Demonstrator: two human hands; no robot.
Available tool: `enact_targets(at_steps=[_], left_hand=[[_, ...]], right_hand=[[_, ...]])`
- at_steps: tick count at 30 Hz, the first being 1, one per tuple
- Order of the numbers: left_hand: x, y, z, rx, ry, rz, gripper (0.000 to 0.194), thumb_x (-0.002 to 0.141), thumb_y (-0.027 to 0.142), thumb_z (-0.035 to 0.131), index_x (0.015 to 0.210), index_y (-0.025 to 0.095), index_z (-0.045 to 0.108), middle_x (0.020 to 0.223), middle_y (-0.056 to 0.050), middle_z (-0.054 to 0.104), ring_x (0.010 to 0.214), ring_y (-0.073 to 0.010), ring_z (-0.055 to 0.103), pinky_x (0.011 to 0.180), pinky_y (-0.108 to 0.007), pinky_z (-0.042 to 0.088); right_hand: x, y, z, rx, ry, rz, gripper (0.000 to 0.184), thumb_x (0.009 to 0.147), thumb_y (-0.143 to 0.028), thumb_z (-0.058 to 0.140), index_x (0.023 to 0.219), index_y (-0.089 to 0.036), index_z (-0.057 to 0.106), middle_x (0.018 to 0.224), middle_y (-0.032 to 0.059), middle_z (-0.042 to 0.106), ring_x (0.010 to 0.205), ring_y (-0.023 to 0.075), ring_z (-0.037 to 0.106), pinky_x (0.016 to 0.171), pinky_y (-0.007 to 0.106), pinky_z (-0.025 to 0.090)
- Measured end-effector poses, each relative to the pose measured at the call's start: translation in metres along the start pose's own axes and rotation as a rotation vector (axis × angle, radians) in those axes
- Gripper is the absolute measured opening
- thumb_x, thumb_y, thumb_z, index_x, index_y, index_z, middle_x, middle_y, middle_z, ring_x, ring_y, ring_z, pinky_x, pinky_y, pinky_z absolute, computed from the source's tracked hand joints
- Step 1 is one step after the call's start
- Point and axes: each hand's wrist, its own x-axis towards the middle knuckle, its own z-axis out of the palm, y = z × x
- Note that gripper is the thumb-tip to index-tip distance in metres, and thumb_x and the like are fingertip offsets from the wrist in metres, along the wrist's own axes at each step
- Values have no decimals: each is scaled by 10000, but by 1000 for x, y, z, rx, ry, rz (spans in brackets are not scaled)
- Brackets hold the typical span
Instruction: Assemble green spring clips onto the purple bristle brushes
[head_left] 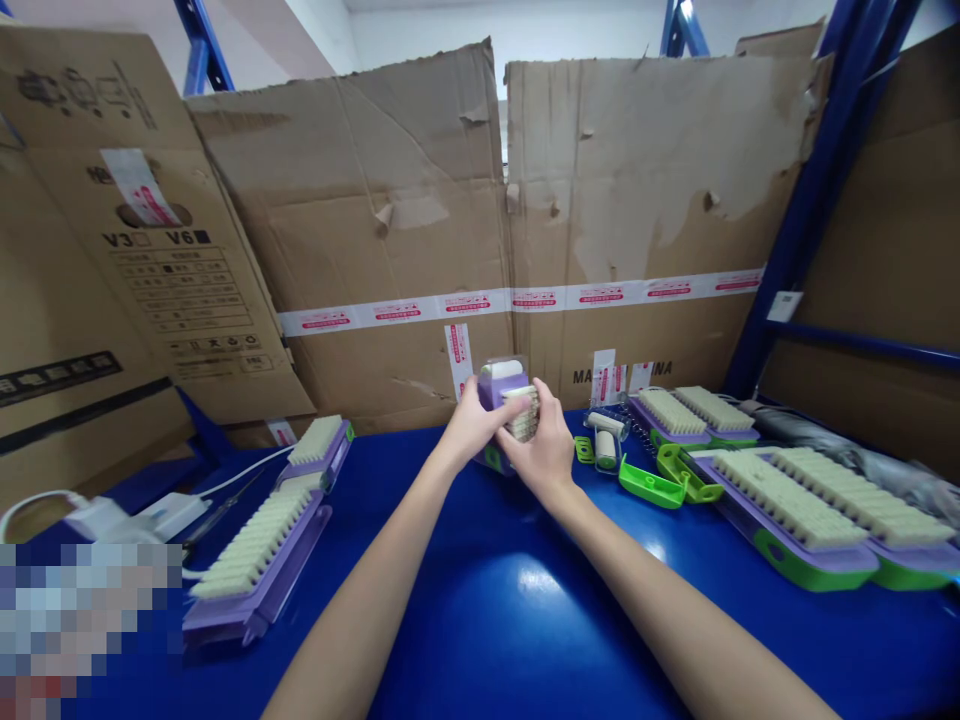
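Note:
Both my hands hold one small purple brush (493,388) with cream bristles, raised over the middle of the blue table. My left hand (469,428) grips its left side, fingers closed. My right hand (546,447) closes round the bristle side. A white roller shows at the brush's top end, and a bit of green shows at its lower end. Just right of my hands lie a small green plate (584,450), white rollers (606,448), a bright green cap (651,484) and another green piece (686,474).
Purple brushes (259,540) with cream bristles lie at the left, near a white charger (174,512) and its cable. Several more brushes (799,500) lie at the right. Cardboard sheets (390,230) wall the back, with blue rack posts (832,150) around.

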Motion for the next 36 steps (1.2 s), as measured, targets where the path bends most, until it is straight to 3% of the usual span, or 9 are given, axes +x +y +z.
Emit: enact_targets(at_steps=[3, 7, 12, 16, 20, 25, 30, 33, 36], left_hand=[[4, 9, -8, 19, 124, 14, 620, 556, 350, 808, 1067, 151, 518, 1020, -109, 637, 916, -234, 618, 824, -354, 483], [14, 13, -48, -79, 179, -124, 457, 620, 372, 756, 965, 125, 587, 890, -110, 670, 727, -198, 642, 693, -331, 517], [13, 6, -110, 76, 224, -525, 362, 573, 358, 776, 791, 119, 612, 656, -89, 673, 551, -196, 632, 522, -298, 512], [5, -7, -133, 240, 189, -739, 320, 590, 384, 750, 695, 120, 603, 555, -68, 645, 494, -196, 620, 463, -280, 492], [6, -17, -138, 430, 153, -711, 316, 622, 418, 715, 729, 135, 623, 608, -64, 675, 545, -194, 643, 480, -256, 480], [18, -33, -145, 786, 128, -590, 396, 669, 487, 654, 829, 125, 652, 929, -134, 707, 837, -242, 673, 642, -266, 496], [25, -43, -144, 1043, 54, -580, 546, 742, 551, 535, 1044, 104, 619, 1196, -186, 600, 1074, -297, 589, 789, -317, 469], [23, -37, -133, 1168, -46, -579, 783, 671, 670, 538, 1198, 90, 531, 1288, -214, 519, 1156, -338, 525, 844, -347, 443], [20, -26, -118, 1291, -176, -614, 1002, 509, 672, 672, 1289, 88, 436, 1338, -238, 457, 1197, -364, 480, 857, -357, 433]], right_hand=[[-4, -6, -1, 48, -100, -145, 670, 789, -395, 547, 1379, -203, 294, 1029, 102, 592, 924, 247, 580, 773, 374, 496], [-8, -2, 0, -11, -204, -326, 586, 861, -340, 441, 1395, -191, 253, 995, 98, 591, 920, 236, 558, 783, 375, 500], [-9, 13, 4, -242, -364, -411, 517, 853, -298, 431, 1342, -142, 365, 1095, 143, 572, 999, 275, 510, 823, 407, 485], [-12, 20, 8, -270, -503, -417, 512, 835, -286, 466, 1314, -116, 401, 1218, 149, 527, 1124, 271, 451, 950, 414, 408], [-14, 23, 10, -284, -578, -453, 503, 796, -233, 505, 1283, -131, 437, 1306, 145, 476, 1233, 280, 360, 1020, 446, 313], [-12, 21, 8, -355, -572, -408, 483, 782, -184, 492, 1260, -123, 458, 1213, 146, 532, 1129, 282, 428, 957, 437, 342], [-11, 21, 8, -400, -574, -417, 478, 786, -170, 481, 1261, -123, 458, 1194, 134, 543, 1100, 283, 434, 927, 410, 353], [-11, 22, 9, -419, -573, -423, 481, 788, -160, 480, 1267, -135, 451, 1191, 129, 545, 1102, 279, 430, 918, 403, 351], [-11, 22, 9, -431, -570, -426, 474, 792, -173, 492, 1263, -148, 451, 1187, 125, 549, 1102, 277, 429, 905, 399, 349]])
